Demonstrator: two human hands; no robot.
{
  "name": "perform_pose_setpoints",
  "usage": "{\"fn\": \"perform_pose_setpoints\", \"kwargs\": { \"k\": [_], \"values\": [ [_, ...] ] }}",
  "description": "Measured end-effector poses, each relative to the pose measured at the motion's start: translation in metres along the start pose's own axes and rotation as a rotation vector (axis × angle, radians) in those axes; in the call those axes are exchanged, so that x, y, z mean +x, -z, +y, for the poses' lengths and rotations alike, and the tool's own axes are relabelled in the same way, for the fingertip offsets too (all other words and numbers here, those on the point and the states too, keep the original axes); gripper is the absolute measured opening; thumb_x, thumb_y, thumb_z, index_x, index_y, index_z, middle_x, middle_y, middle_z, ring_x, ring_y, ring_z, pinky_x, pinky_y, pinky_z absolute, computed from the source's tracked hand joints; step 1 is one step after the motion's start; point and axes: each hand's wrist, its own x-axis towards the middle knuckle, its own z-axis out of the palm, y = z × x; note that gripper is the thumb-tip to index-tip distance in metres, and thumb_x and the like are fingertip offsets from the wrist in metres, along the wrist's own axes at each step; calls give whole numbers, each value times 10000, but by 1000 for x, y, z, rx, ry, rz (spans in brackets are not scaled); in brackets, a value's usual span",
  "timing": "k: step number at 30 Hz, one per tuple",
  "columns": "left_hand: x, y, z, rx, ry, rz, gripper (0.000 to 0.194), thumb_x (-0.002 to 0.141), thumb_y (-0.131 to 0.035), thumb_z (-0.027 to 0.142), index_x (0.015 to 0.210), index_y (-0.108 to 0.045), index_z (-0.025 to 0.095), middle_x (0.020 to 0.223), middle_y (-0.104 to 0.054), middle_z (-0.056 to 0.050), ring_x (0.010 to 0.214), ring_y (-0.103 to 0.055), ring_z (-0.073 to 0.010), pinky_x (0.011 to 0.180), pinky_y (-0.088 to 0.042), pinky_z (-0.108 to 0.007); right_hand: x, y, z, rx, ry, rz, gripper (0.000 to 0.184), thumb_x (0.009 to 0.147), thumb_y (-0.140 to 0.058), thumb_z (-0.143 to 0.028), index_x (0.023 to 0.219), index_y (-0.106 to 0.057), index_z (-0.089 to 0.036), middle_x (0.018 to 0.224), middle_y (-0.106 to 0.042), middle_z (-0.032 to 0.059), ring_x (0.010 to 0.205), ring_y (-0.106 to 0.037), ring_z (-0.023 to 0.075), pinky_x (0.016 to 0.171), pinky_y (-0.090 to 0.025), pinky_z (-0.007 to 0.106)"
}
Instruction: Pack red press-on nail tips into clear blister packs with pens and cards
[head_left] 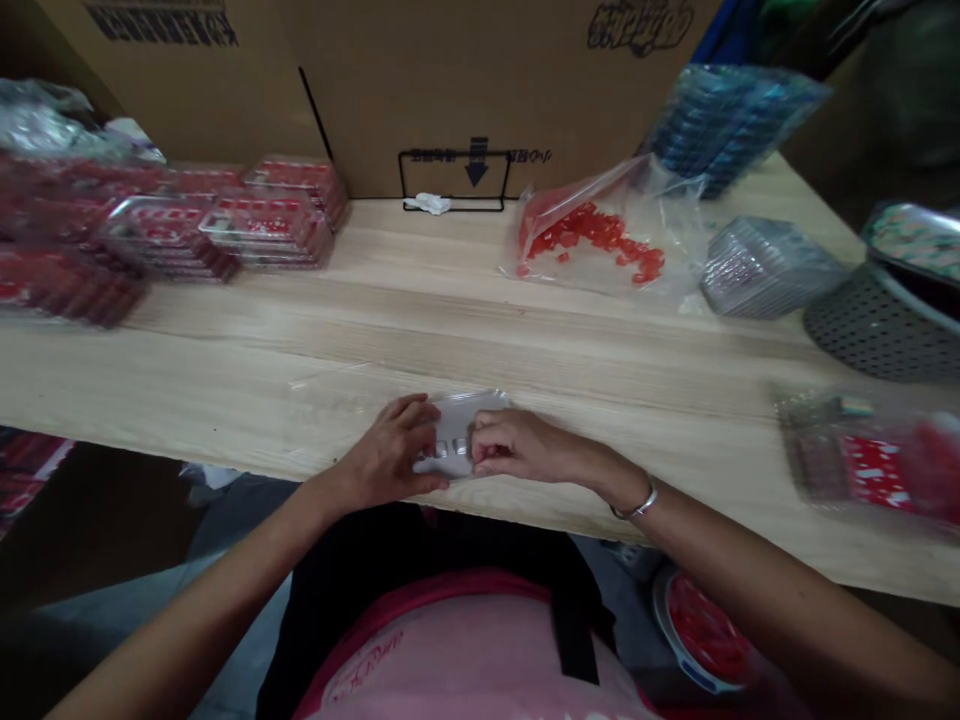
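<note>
A small clear plastic tray (459, 408) with moulded compartments lies flat on the wooden table near its front edge. My left hand (397, 448) grips its left side, with the thumb along the near edge and bent fingers over the far part. At the right side, my right hand (511, 445) rests with its fingers curled closed against the tray. What those fingers hold, if anything, is hidden. Some shallow clear moulded shapes show between both hands.
Stacked packs with red contents (266, 225) stand at the left. Behind are a cardboard box (450, 90) and a black wire stand (456, 208). To the right lie a bag of red pieces (592, 235), nested clear trays (769, 265), a grey perforated basket (874, 320) and a bagged pack (874, 465).
</note>
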Motion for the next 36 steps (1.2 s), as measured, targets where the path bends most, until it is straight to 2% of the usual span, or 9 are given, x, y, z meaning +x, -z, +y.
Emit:
{"fn": "perform_pose_setpoints", "kwargs": {
  "k": [11,18,20,22,24,26,31,33,36],
  "values": [
    [4,-4,-11,-116,-12,-13,216,738,-725,357,791,-608,183,1163,-520,-90,1159,-414,-279,960,-390,-430,-1,1,-1,-119,62,-12,133,904,-564,-209,802,-638,-165,794,-534,3,692,-510,106,652,-393,226],
    [9,-3,-9,-20,-10,7,327,701,-731,462,760,-582,177,1108,-548,-104,1098,-473,-283,914,-418,-423,-8,-10,-33,-708,127,0,66,890,-536,-130,874,-596,-154,864,-593,56,822,-523,193,747,-398,333],
    [5,-3,-1,61,-50,95,293,741,-704,424,845,-576,181,1101,-576,-108,1086,-499,-269,906,-425,-412,-8,-14,-38,-805,142,20,86,887,-516,-100,876,-584,-152,858,-597,62,822,-515,200,746,-388,343],
    [-6,-3,12,186,-127,301,248,776,-680,344,919,-553,186,1085,-613,-105,1060,-527,-251,898,-423,-411,-8,-13,-42,-829,176,54,62,884,-527,-133,859,-580,-155,851,-593,60,813,-507,202,721,-385,336],
    [-18,-4,28,287,-231,532,182,782,-675,241,897,-541,200,1003,-655,-70,982,-559,-214,855,-435,-374,-11,-7,-45,-832,207,127,65,875,-540,-176,826,-579,-159,826,-584,55,794,-496,203,695,-381,332],
    [-26,-6,39,301,-271,630,160,772,-679,174,845,-541,207,889,-669,-32,901,-577,-184,794,-447,-327,-22,3,-49,-839,217,244,110,871,-518,-178,775,-571,-174,766,-569,44,749,-479,197,679,-373,336],
    [-5,-14,36,170,-76,310,215,811,-642,358,927,-596,184,1195,-597,-129,1182,-484,-305,949,-395,-455,-79,31,-30,-894,88,535,193,859,-500,-134,690,-550,-213,660,-548,24,657,-460,184,658,-359,338],
    [12,-17,27,97,-60,155,277,767,-678,420,886,-611,179,1226,-569,-131,1189,-468,-331,978,-357,-496,-104,33,-7,-917,-38,550,211,875,-492,-163,678,-556,-204,652,-553,34,646,-476,190,647,-355,339],
    [33,-18,14,-16,-49,0,238,702,-752,362,737,-601,182,1038,-603,-80,998,-541,-262,880,-407,-408,-125,27,19,-885,-234,474,307,930,-411,-231,668,-566,-193,649,-558,48,650,-499,203,660,-357,349]
  ]
}}
